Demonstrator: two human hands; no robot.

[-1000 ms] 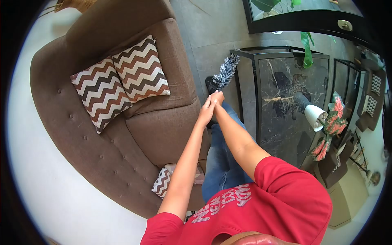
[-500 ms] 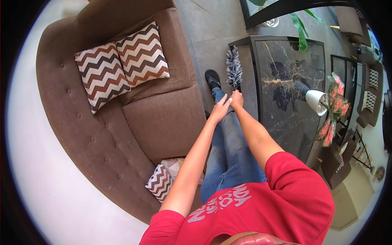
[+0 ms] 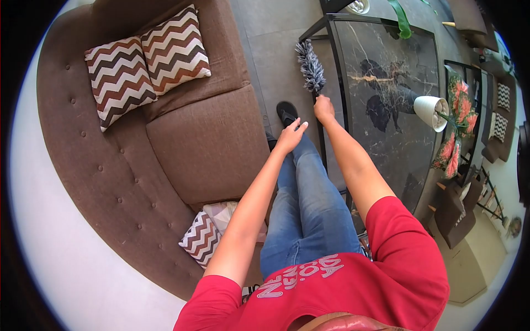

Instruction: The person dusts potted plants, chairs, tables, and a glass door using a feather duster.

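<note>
A grey fluffy duster is gripped by its dark handle in my right hand. Its fluffy head points away from me, beside the black frame of the marble-topped table; whether it touches the frame is unclear. My left hand holds nothing, its fingers apart, above my jeans and shoe, a little to the left of my right hand. On the table stands a white pot with pink flowers.
A brown sofa curves along the left, with zigzag cushions on it. Green leaves hang over the table's far end. More chairs and dark-framed furniture stand at the right.
My hands, earlier together at the duster handle, have come apart. My right hand has moved right and away from me with the duster; my left hand has let go.
</note>
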